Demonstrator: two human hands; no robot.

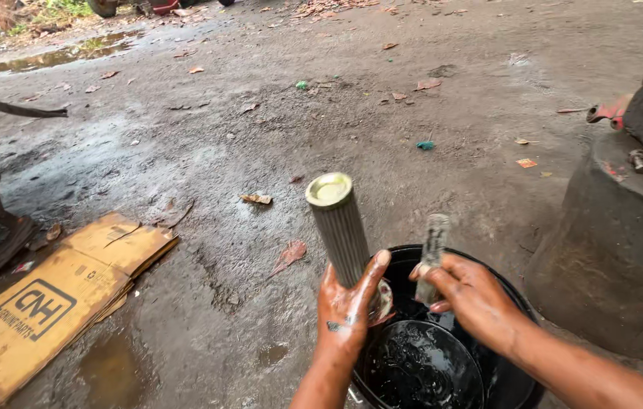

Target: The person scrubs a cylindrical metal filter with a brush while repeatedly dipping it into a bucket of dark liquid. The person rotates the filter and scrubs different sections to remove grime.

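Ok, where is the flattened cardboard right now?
In the head view the flattened cardboard lies on the wet ground at lower left, well left of the left hand, which holds the pleated filter cylinder over the black bucket.

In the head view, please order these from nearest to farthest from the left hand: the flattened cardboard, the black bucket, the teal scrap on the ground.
From the left hand:
1. Black bucket, just right, under both hands.
2. Flattened cardboard, on the ground, far left.
3. Teal scrap, up the ground, beyond the hands.
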